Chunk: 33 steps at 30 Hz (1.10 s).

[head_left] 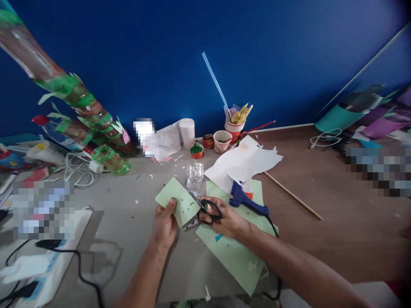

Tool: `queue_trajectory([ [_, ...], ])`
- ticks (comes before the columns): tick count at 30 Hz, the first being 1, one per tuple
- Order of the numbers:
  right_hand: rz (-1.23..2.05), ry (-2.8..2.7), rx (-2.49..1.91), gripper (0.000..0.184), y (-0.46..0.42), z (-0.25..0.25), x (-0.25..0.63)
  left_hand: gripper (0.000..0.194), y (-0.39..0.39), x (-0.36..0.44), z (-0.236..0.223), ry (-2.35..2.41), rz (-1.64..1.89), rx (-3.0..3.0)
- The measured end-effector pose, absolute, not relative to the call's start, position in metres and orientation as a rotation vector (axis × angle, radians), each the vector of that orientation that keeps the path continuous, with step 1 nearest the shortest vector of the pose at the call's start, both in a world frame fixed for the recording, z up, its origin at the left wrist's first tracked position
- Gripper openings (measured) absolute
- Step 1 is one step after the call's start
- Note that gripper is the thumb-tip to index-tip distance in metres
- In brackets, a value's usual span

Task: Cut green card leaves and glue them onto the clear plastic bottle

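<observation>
Watched from my remote post, a pale green paper piece (pixel 178 199) is held tilted above the grey table (pixel 128 248), roughly four-cornered, its matte face scattered with small green and dark flecks, mostly toward the right. I have the left hand (pixel 165 224) pinching its near-left edge, thumb pressed on top, the other fingers largely hidden behind. The right hand (pixel 224 218) grasps black-handled scissors (pixel 202 203), fingers curled about the loops, metal along the paper's upper-right edge; I cannot tell how far the blades are parted. A clear plastic container (pixel 194 175) sits just beyond.
</observation>
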State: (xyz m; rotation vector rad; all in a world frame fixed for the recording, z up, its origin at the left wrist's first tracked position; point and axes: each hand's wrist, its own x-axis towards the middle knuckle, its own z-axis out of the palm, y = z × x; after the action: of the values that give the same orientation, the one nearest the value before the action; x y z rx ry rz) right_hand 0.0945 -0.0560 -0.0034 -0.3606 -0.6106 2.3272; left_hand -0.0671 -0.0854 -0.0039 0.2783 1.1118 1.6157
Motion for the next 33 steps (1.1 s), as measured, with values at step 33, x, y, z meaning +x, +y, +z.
queue_trajectory([
  [33, 0.442, -2.745, -1.287, 0.025, -0.062, 0.012, 0.102, 0.020, -0.078, -0.086, -0.004, 1.249, 1.842, 0.189],
])
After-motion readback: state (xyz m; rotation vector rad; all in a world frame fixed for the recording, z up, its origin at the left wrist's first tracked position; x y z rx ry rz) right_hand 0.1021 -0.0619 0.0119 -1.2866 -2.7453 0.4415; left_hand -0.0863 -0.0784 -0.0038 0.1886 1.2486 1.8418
